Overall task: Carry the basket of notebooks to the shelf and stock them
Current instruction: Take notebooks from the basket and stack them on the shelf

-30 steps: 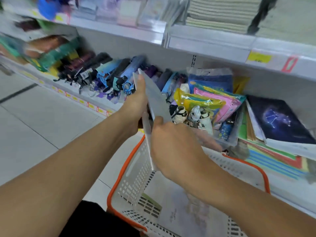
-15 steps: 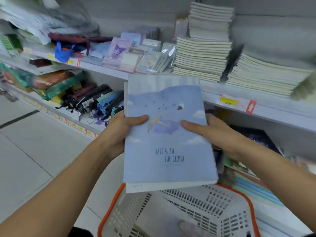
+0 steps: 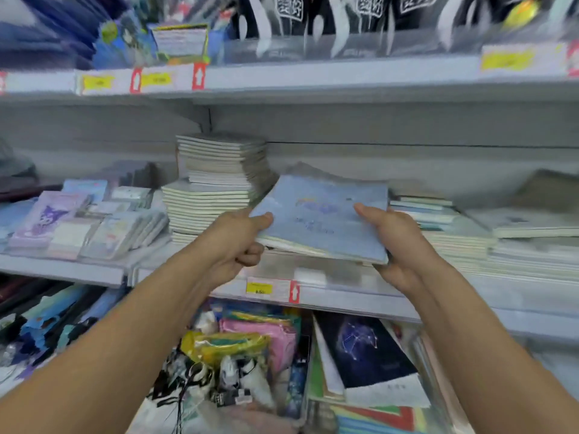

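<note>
At the middle shelf (image 3: 344, 296) I hold one pale blue notebook (image 3: 322, 217) flat over its front edge, my left hand (image 3: 238, 239) pinching the left side, thumb on the cover, and my right hand (image 3: 398, 242) gripping the right side. Just left of it stands one tall stack of notebooks (image 3: 216, 183); lower stacks (image 3: 454, 236) lie to the right. Two yellow price tags (image 3: 125, 81) sit on the shelf above, left side. Below, a dark starry notebook (image 3: 363, 349) leans beside pink and yellow pouches (image 3: 250, 339). Blur hides finer detail.

Stationery shop: price tags (image 3: 258, 288), stocked shelves (image 3: 344, 73).
</note>
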A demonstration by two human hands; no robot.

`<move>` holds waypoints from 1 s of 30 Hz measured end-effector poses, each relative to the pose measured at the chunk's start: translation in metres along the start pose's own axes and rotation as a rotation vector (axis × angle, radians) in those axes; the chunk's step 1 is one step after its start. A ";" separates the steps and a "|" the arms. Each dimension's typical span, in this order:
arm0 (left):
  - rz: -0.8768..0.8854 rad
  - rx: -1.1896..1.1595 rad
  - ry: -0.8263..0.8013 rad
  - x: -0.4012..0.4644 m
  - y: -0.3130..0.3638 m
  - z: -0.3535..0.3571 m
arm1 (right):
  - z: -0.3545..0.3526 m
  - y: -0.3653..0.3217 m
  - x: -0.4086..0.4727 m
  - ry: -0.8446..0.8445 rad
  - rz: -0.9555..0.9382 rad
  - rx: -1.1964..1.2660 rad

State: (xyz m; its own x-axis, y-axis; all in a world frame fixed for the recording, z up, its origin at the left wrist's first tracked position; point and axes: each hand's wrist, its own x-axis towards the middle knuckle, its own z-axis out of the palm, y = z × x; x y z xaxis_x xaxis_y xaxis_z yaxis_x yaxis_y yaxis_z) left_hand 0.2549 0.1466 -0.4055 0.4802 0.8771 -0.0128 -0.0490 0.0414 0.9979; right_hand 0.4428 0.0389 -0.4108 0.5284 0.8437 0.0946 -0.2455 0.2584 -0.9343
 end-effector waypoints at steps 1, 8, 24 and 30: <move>-0.022 -0.042 0.012 0.013 0.003 0.008 | -0.006 0.001 0.009 -0.029 0.011 0.007; 0.023 0.118 0.067 0.066 0.001 0.006 | -0.023 0.014 0.042 -0.172 -0.158 -0.326; 0.590 0.961 0.362 0.107 -0.019 0.012 | -0.027 0.040 0.076 0.294 -0.403 -0.951; 0.508 1.064 0.438 0.111 -0.023 0.015 | -0.017 0.035 0.081 0.245 -0.254 -1.320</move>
State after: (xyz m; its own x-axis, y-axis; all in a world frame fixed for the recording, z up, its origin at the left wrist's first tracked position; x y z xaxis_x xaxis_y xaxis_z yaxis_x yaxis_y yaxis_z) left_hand 0.3227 0.2360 -0.4287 0.2738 0.7744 0.5704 0.6846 -0.5735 0.4499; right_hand 0.4906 0.1083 -0.4416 0.6054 0.7009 0.3771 0.7573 -0.3614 -0.5440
